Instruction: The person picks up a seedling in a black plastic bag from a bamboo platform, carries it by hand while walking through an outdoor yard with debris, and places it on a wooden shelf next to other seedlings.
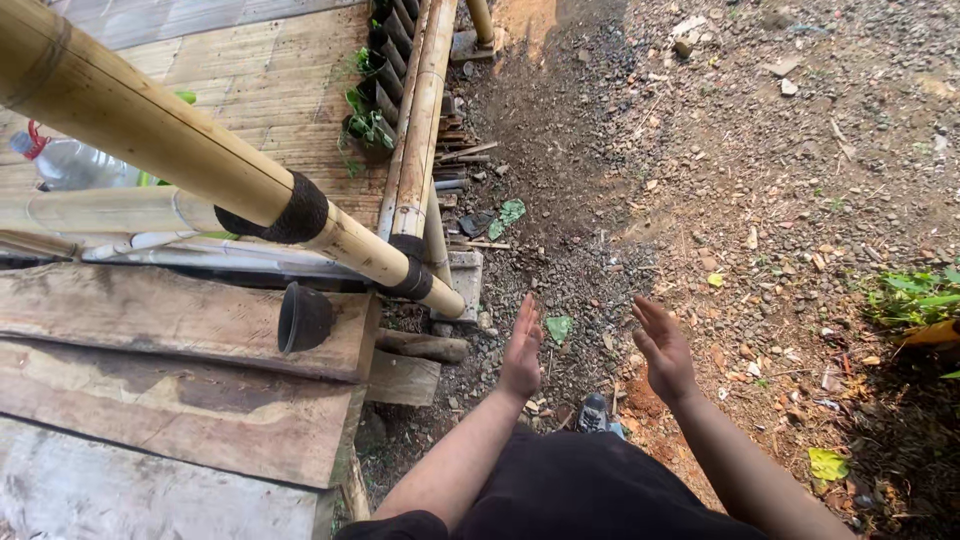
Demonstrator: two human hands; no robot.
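Gravel ground (pixel 700 200) | left hand (pixel 522 350), right hand (pixel 662 350) empty | leaf (pixel 558 327) between

Tan bamboo pole (pixel 150 130) (black-wrapped joints), seemingly black pot (pixel 303 318), grey-brown gravel (pixel 720 180)

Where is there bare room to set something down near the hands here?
Bare wood on the planks left of the left hand, below the black pot. Gravel between the hands is open. Crowded under the bamboo poles, with seedling pots and scraps.

2 hands (pixel 522 350) (pixel 663 350), 1 black pot (pixel 303 318), 1 plastic bottle (pixel 70 163).
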